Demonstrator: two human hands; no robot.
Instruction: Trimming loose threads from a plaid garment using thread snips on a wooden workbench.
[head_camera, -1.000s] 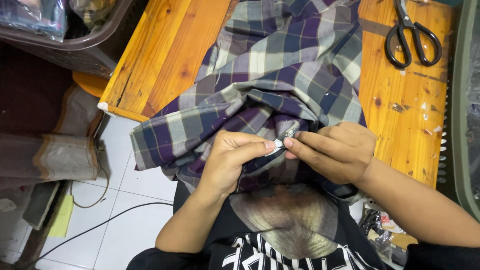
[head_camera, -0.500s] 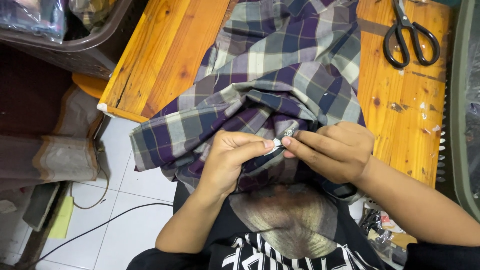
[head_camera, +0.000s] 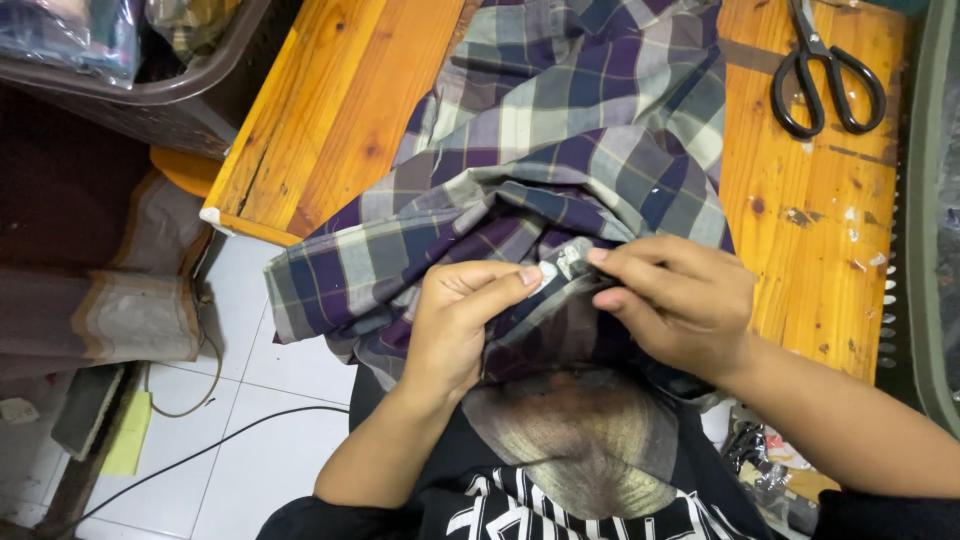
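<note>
The left hand (head_camera: 455, 325) is curled into a narrow pinch, its thumb and forefinger closed on the folded edge of a plaid shirt (head_camera: 560, 170) right beside a small white button (head_camera: 548, 270). Facing it, the right hand (head_camera: 680, 300) pinches the same edge from the other side, its fingertips (head_camera: 598, 256) pressed to the cloth just next to the button, so that the two hands nearly meet over that spot. The shirt, checked in purple, navy, grey and cream, is bunched up under both hands at the near rim of a wooden table (head_camera: 330, 120), with most of it spread away across the orange-toned boards and a loose corner drooping over the table's edge toward the tiled floor (head_camera: 280, 420). Well apart from the hands, black-handled scissors (head_camera: 825, 75) lie closed on the far right part of the table. Beyond the table's left corner sits a dark brown plastic bin (head_camera: 170, 95) with bagged cloth inside. A thin cable (head_camera: 200, 455) runs over the floor tiles below, and the person's black printed top (head_camera: 560, 500) shows at the bottom.
</note>
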